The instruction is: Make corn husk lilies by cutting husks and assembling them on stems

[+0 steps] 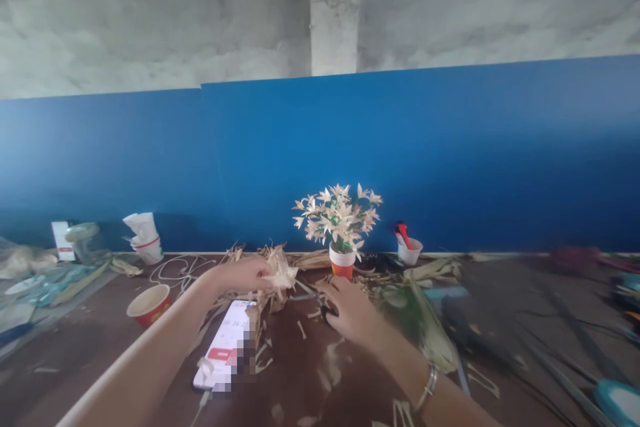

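Note:
My left hand point(246, 275) pinches a pale dried husk piece point(284, 277) above a heap of similar scraps. To its right, my right hand point(347, 307) has its fingers at the black handle of a pair of scissors point(303, 289), whose blades point left toward the husk. Just behind that hand stands a bunch of cream flowers point(343, 213) with green stems in a red and white cup point(342, 263). Below my left wrist lies a lit phone point(227, 340), partly covered by scraps.
A red paper bowl point(150, 303) and a white cable point(177, 270) lie to the left, near a cup with tissue point(148, 250). A white cup point(410, 252) holds a red-handled tool. Long husks point(435, 333) lie right of my arm. A blue partition point(260, 160) closes off the back.

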`<state>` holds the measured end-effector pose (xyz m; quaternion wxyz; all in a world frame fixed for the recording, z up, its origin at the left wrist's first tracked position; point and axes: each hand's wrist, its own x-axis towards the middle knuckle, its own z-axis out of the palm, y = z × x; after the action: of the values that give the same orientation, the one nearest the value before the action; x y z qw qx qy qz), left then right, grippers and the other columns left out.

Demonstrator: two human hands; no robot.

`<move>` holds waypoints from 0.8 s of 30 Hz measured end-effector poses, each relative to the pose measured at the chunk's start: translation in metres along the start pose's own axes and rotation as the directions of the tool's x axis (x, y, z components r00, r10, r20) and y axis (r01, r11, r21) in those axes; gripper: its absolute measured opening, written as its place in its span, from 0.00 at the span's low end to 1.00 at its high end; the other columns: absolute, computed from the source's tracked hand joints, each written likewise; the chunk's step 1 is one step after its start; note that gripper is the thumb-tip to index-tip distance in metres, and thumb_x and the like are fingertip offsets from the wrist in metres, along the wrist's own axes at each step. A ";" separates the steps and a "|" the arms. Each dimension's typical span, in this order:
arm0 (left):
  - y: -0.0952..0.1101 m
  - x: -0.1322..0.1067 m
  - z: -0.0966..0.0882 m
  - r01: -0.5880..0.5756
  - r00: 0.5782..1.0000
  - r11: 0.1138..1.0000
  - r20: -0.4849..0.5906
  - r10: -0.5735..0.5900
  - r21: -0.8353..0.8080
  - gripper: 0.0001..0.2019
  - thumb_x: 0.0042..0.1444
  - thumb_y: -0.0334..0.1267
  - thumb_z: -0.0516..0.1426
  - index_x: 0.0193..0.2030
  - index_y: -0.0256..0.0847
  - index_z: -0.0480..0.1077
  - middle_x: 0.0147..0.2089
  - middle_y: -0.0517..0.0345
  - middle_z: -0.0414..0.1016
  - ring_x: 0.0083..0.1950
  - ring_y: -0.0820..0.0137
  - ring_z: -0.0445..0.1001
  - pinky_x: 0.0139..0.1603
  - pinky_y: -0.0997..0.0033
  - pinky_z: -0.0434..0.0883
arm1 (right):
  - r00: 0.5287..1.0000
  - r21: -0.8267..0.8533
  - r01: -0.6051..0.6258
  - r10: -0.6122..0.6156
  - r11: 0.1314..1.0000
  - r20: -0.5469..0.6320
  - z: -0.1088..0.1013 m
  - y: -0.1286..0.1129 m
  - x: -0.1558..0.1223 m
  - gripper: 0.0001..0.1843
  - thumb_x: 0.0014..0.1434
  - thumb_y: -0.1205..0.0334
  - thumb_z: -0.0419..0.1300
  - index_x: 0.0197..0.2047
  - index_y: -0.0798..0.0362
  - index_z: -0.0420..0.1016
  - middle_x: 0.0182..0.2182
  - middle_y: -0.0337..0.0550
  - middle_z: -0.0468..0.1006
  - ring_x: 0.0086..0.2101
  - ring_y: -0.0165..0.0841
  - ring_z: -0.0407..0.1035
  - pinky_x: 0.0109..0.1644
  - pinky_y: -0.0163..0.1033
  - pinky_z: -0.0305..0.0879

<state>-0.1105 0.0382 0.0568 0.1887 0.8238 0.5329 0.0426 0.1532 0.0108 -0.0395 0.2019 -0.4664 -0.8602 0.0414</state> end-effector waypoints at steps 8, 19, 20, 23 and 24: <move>0.004 0.019 -0.027 -0.122 0.973 0.992 0.196 0.124 -0.020 0.17 0.51 0.51 0.54 0.40 0.41 0.74 0.52 0.53 0.73 0.49 0.62 0.69 0.44 0.73 0.63 | 0.987 0.030 -0.048 0.052 0.998 -0.152 0.025 -0.011 0.031 0.20 0.50 0.61 0.60 0.48 0.51 0.70 0.41 0.46 0.71 0.44 0.40 0.65 0.46 0.41 0.62; -0.011 0.022 -0.015 0.035 0.993 0.907 0.117 0.016 -0.421 0.22 0.50 0.54 0.55 0.46 0.42 0.72 0.40 0.58 0.75 0.41 0.66 0.69 0.39 0.73 0.63 | 0.974 0.560 -0.138 0.215 0.817 -0.074 0.057 -0.016 0.036 0.18 0.48 0.59 0.63 0.44 0.52 0.72 0.31 0.40 0.74 0.30 0.32 0.68 0.33 0.34 0.64; -0.015 0.024 -0.014 0.054 0.995 0.881 0.104 -0.006 -0.469 0.22 0.50 0.54 0.55 0.47 0.42 0.71 0.40 0.58 0.75 0.41 0.66 0.69 0.39 0.74 0.63 | 0.977 0.550 -0.119 0.195 0.826 -0.082 0.056 -0.014 0.036 0.19 0.48 0.61 0.63 0.44 0.52 0.72 0.31 0.40 0.74 0.30 0.32 0.68 0.34 0.34 0.63; -0.023 0.032 -0.011 0.086 0.996 0.820 0.065 -0.059 -0.566 0.20 0.49 0.54 0.57 0.43 0.42 0.71 0.37 0.60 0.72 0.39 0.68 0.68 0.37 0.75 0.62 | 0.986 0.451 0.003 0.072 0.892 -0.148 0.051 -0.009 0.036 0.19 0.47 0.65 0.63 0.45 0.50 0.72 0.35 0.41 0.74 0.35 0.34 0.68 0.39 0.36 0.63; -0.025 0.036 -0.011 0.091 0.996 0.812 0.047 -0.078 -0.577 0.20 0.48 0.54 0.57 0.41 0.42 0.71 0.35 0.60 0.71 0.38 0.69 0.68 0.35 0.75 0.62 | 0.987 0.419 0.042 0.026 0.907 -0.156 0.050 -0.008 0.037 0.19 0.47 0.67 0.63 0.45 0.49 0.72 0.37 0.42 0.74 0.37 0.34 0.68 0.41 0.37 0.63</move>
<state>-0.1196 0.0824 0.0529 0.4373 0.7035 0.5288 0.1853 0.1099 0.0426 -0.0713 0.3654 -0.4103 -0.8142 0.1878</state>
